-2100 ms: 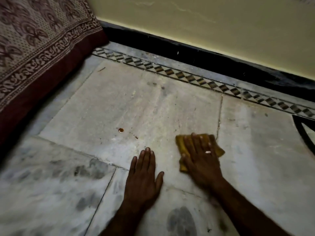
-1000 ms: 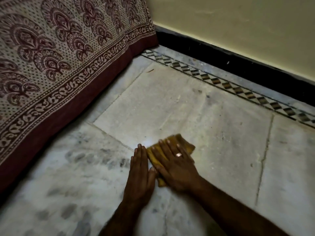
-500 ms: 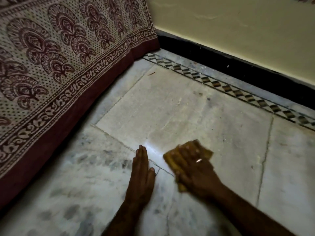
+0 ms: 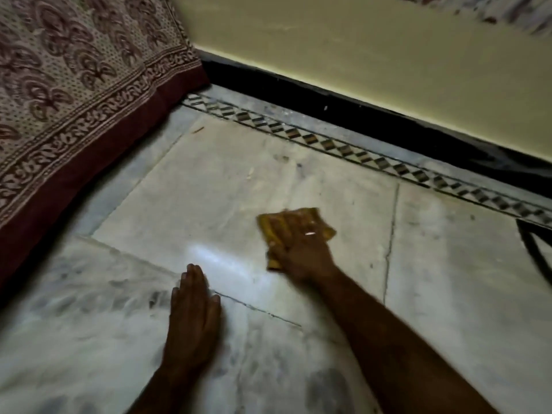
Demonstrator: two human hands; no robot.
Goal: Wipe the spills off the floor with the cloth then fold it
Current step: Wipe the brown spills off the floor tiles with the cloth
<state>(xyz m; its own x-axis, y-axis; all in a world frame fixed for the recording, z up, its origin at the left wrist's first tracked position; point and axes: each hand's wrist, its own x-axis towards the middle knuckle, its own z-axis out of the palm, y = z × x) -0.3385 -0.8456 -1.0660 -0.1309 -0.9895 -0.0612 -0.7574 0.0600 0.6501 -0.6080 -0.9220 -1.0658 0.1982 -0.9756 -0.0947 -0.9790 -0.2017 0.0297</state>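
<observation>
I am pressing my right hand (image 4: 301, 249) flat on top of the yellow cloth (image 4: 270, 227). My fingers are spread out over it, not curled around it, so I am pushing it down and not grabbing it. A ring (image 4: 309, 233) is shining on one finger. The picture is blurry here, so I cannot tell just how the cloth is bunched.

The cloth is lying on the pale floor (image 4: 224, 189), on the big light stone slab. It is sitting well apart from the patterned bedcover (image 4: 74, 85), out to the right of it. A thin crack (image 4: 391, 234) in the stone is running just past the cloth, on the side away from the bedcover.

My left hand (image 4: 192, 309) is lying flat and open on the floor, holding nothing. It is resting nearer to the bedcover than the cloth is, and closer to me. A bright shiny patch (image 4: 215, 259) is glowing on the stone between my two hands.

A diamond border strip (image 4: 328, 144) is running from the corner of the bedcover along the dark base of the wall (image 4: 358, 55).
</observation>
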